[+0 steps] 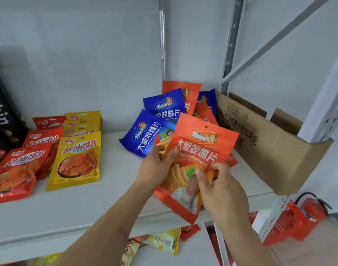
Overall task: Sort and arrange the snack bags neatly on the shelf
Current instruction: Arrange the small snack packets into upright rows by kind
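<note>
An orange chip bag (pixel 199 150) is held above the front of the white shelf (pixel 110 189). My left hand (pixel 154 167) grips its left edge, thumb on the front. My right hand (pixel 222 191) pinches its lower right part. Behind it a loose pile of blue bags (pixel 145 131) and orange bags (pixel 191 96) leans against the back wall. On the shelf's left, red bags (pixel 16 169) and yellow bags (pixel 78 160) stand in tidy rows.
An open cardboard box (pixel 270 148) stands at the shelf's right end. A black chip pack (pixel 3 120) stands at far left. Snack bags (pixel 164 242) lie on the shelf below. A red fire extinguisher (pixel 312 210) and red basket (pixel 287 223) sit at lower right.
</note>
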Motion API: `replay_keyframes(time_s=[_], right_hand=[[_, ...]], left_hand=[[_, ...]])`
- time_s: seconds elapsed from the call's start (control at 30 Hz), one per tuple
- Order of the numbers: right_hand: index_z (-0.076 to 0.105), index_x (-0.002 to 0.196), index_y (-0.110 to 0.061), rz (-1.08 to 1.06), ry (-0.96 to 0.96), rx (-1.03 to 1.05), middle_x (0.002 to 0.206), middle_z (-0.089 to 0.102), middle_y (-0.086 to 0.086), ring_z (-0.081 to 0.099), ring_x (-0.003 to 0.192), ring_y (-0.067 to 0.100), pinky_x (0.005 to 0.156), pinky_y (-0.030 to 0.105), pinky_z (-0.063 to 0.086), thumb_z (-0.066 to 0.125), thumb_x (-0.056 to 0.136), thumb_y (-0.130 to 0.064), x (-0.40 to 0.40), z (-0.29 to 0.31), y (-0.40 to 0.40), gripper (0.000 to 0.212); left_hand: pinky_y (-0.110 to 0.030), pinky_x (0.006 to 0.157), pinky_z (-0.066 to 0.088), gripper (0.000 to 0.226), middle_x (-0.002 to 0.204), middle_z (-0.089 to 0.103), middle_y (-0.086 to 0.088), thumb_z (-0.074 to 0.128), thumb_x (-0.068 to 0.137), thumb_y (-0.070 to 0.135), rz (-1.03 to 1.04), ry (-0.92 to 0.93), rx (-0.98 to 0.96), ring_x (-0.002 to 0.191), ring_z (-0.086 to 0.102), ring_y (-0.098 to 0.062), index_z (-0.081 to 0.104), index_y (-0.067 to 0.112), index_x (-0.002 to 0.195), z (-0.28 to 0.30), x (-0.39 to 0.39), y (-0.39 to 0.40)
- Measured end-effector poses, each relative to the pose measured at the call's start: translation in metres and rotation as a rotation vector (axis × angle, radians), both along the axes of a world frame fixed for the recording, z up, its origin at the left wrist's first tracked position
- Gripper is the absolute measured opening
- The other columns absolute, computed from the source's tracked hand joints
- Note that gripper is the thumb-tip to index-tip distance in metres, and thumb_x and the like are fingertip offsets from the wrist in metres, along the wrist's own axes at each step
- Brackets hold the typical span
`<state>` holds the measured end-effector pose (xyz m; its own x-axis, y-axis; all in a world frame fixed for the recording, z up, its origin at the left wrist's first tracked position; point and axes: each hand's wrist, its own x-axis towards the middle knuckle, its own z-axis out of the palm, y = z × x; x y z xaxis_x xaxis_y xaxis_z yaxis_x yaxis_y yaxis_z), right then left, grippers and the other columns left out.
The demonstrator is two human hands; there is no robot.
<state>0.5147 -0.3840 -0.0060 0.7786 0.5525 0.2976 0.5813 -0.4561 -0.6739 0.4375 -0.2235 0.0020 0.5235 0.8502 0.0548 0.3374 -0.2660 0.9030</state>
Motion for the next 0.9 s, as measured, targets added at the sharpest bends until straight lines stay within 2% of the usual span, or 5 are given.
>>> replay_keyframes(time_s=[0.07, 0.17, 0.3, 0.67, 0.9], right_hand=[[0.032, 0.104, -0.037, 0.029, -0.021, 0.023, 0.088, 0.050, -0.018, 0.057, 0.085, 0.013, 0.067, 0.029, 0.037, 0.047, 0.092, -0.060, -0.003, 0.008, 0.009, 0.030], [0.039, 0.114, -0.032, 0.092, -0.053, 0.039, 0.097, 0.056, -0.016, 0.062, 0.091, 0.013, 0.067, 0.028, 0.043, 0.046, 0.092, -0.060, -0.007, 0.019, 0.028, 0.036], [0.040, 0.120, -0.031, 0.157, -0.004, 0.039, 0.107, 0.061, -0.011, 0.062, 0.097, 0.014, 0.073, 0.031, 0.047, 0.043, 0.094, -0.062, -0.011, 0.026, 0.057, 0.040], [0.054, 0.122, -0.019, 0.099, 0.056, 0.122, 0.123, 0.065, -0.004, 0.061, 0.108, 0.014, 0.085, 0.030, 0.046, 0.048, 0.099, -0.048, 0.045, 0.053, 0.098, 0.038], [0.054, 0.123, -0.021, -0.125, -0.040, -0.272, 0.109, 0.064, 0.000, 0.061, 0.092, 0.021, 0.078, 0.038, 0.052, 0.040, 0.095, -0.060, 0.108, 0.057, 0.098, 0.050]], left_hand=[[-0.037, 0.088, 0.056, 0.057, 0.110, 0.068, 0.005, 0.063, 0.086, 0.060, 0.038, -0.084, -0.056, 0.097, 0.068, -0.016, 0.058, 0.021, 0.127, 0.003, -0.007, 0.010], [-0.044, 0.085, 0.060, 0.041, 0.101, 0.077, -0.004, 0.074, 0.084, 0.044, -0.001, -0.340, -0.378, 0.090, 0.075, -0.026, 0.068, 0.013, 0.111, 0.007, -0.020, 0.027], [-0.051, 0.093, 0.055, 0.043, 0.106, 0.076, -0.015, 0.077, 0.080, 0.032, -0.081, -0.419, -0.611, 0.097, 0.073, -0.035, 0.069, 0.006, 0.114, 0.006, -0.035, 0.052], [-0.055, 0.081, 0.059, 0.037, 0.096, 0.077, -0.015, 0.076, 0.086, 0.032, 0.179, -0.533, -0.699, 0.086, 0.075, -0.036, 0.066, 0.011, 0.115, -0.009, -0.040, 0.106], [-0.057, 0.085, 0.057, 0.038, 0.095, 0.077, -0.014, 0.078, 0.084, 0.035, 0.208, -0.546, -0.700, 0.087, 0.075, -0.035, 0.068, 0.012, 0.111, 0.002, -0.018, 0.111]])
